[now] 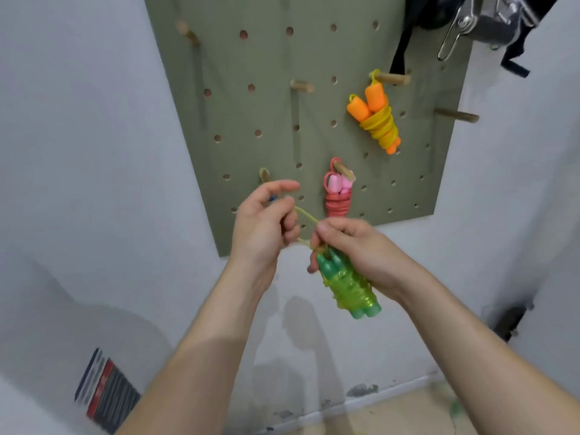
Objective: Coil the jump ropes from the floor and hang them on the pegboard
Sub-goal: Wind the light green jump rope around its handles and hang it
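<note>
A green pegboard (270, 120) hangs on the white wall ahead. An orange-handled jump rope (376, 117) wound in yellow cord hangs from a wooden peg at its right. A pink-handled rope (337, 196) wound in red cord hangs from a lower peg. My right hand (354, 249) grips a green jump rope (348, 287), coiled around its two handles. My left hand (266, 224) pinches the yellow-green loop of that rope just in front of the lower-left peg (264, 175). A bit of blue shows behind my left fingers.
Bare wooden pegs (302, 85) stick out at the board's upper left, middle and right edge. Black straps and a metal clip (452, 32) hang at the top right. A striped object (103, 390) leans against the wall at the lower left.
</note>
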A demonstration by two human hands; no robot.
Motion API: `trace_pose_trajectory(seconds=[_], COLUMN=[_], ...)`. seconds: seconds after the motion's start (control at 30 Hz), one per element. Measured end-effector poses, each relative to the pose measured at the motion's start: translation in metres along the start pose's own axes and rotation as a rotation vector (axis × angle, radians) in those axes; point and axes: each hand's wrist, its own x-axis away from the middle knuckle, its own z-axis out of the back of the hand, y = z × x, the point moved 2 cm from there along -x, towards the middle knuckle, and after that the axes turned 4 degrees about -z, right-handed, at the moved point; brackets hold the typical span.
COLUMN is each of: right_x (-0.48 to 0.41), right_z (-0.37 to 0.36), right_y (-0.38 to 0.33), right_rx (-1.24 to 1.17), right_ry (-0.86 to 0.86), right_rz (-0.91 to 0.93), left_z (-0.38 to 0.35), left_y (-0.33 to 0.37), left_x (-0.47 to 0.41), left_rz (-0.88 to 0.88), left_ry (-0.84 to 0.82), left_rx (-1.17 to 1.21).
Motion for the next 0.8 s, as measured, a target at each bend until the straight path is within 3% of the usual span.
trace_pose_trajectory(seconds=[0.23, 0.37, 0.6, 0.8], right_x=[-0.072, -0.11, -0.163, -0.197], right_z=[0.039, 0.053, 0.059, 0.065], right_y=[-0.061, -0.092, -0.111, -0.092], right_rx=[0.015, 0.049, 0.097, 0.153], right_ry=[0.188, 0.301, 0.48, 0.581], right_rz=[0.129, 0.22, 0.336, 0.297], left_z=[-0.018, -0.029, -0.035, -0.034], left_y=[0.029, 0.052, 0.072, 0.06], left_x=[-0.091, -0.127, -0.177, -0.21], left_rz=[-0.179, -0.265, -0.427, -0.491], left_ry=[-0.078, -0.112, 0.066, 0.171], left_rx=[0.051, -0.07, -0.356, -0.644])
